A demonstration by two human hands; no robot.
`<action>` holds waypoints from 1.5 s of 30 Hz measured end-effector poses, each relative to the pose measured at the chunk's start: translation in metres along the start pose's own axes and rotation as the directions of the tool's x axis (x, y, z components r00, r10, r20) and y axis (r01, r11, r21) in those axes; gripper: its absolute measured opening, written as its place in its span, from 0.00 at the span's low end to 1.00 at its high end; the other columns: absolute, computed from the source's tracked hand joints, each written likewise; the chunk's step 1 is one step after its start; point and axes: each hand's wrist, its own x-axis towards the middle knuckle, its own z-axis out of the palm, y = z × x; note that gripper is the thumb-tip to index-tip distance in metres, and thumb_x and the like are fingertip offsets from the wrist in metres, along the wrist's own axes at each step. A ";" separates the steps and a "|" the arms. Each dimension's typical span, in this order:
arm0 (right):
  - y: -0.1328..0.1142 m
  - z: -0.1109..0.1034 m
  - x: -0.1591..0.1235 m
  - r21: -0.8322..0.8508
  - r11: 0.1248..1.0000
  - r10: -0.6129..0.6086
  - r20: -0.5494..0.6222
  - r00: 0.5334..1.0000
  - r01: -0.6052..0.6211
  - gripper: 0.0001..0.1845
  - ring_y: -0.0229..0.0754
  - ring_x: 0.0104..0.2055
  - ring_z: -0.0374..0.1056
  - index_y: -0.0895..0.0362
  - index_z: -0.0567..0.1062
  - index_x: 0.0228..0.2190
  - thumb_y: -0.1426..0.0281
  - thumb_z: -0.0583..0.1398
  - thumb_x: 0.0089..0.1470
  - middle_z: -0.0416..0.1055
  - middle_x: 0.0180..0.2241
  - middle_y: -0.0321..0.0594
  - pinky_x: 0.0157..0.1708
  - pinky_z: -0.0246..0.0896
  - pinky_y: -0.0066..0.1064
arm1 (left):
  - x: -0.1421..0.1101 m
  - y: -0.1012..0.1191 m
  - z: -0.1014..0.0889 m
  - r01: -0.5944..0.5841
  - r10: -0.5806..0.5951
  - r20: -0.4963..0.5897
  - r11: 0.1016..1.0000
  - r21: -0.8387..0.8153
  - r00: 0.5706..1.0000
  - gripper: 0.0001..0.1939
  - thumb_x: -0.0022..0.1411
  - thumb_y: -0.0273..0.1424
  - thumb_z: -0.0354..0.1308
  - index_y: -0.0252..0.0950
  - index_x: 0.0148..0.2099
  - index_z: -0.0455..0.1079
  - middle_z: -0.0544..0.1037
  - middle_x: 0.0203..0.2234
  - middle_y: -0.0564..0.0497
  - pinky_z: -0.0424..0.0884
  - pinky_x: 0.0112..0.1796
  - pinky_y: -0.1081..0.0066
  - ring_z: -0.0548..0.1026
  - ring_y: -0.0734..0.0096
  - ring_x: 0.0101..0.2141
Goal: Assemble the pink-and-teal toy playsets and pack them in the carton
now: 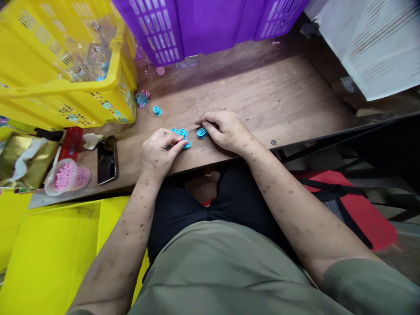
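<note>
On the wooden tabletop, near its front edge, lies a small cluster of turquoise plastic pieces (183, 132), round and ring-like. My left hand (160, 151) is over this cluster, thumb and forefinger pinched on one of the turquoise pieces (187, 144); the fingertips partly hide it. To the right, another turquoise piece (202, 133) rests on the wood with an oval opening facing up. My right hand (223, 129) curls around its far side, thumb and fingers closed against it. Farther back stands a lone turquoise piece (157, 110), apart from both hands.
A yellow crate (127, 87) holding clear plastic parts stands back left, a purple crate (210, 30) behind. Left on the table (278, 96) are a phone (107, 159), a cup of pink pieces (67, 177) and a gold packet (28, 157). A white box (377, 48) stands right.
</note>
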 end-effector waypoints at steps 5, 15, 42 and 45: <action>0.000 0.001 0.000 -0.002 1.000 -0.023 -0.026 0.999 0.023 0.17 0.55 0.57 0.79 0.55 0.87 0.51 0.69 0.57 0.75 0.86 0.53 0.46 0.63 0.70 0.46 | 0.000 0.002 -0.002 -0.116 0.111 0.062 0.991 0.070 0.992 0.06 0.72 0.37 0.73 0.42 0.42 0.84 0.87 0.43 0.50 0.80 0.48 0.69 0.85 0.65 0.43; -0.005 0.001 0.000 -0.009 1.000 -0.023 -0.045 0.999 0.023 0.17 0.53 0.56 0.80 0.55 0.87 0.50 0.73 0.58 0.72 0.87 0.51 0.45 0.61 0.71 0.44 | 0.001 -0.005 -0.011 -0.077 0.072 0.066 0.994 0.075 0.995 0.03 0.71 0.36 0.73 0.43 0.43 0.86 0.88 0.42 0.49 0.82 0.47 0.67 0.86 0.64 0.42; -0.009 -0.001 0.001 -0.017 1.000 0.024 -0.043 0.999 -0.025 0.16 0.51 0.52 0.79 0.55 0.87 0.50 0.73 0.60 0.72 0.87 0.49 0.44 0.56 0.68 0.40 | 0.010 0.006 -0.014 0.121 -0.115 0.067 0.990 -0.077 0.991 0.07 0.68 0.38 0.74 0.41 0.44 0.88 0.89 0.40 0.48 0.85 0.43 0.68 0.87 0.64 0.40; -0.008 -0.001 0.001 -0.024 1.000 0.019 -0.039 0.999 -0.020 0.16 0.52 0.52 0.79 0.56 0.87 0.51 0.73 0.59 0.73 0.87 0.50 0.45 0.56 0.69 0.40 | 0.011 0.006 -0.012 0.071 -0.065 0.076 0.994 -0.086 0.995 0.07 0.69 0.37 0.73 0.41 0.44 0.88 0.89 0.40 0.48 0.85 0.42 0.69 0.87 0.65 0.39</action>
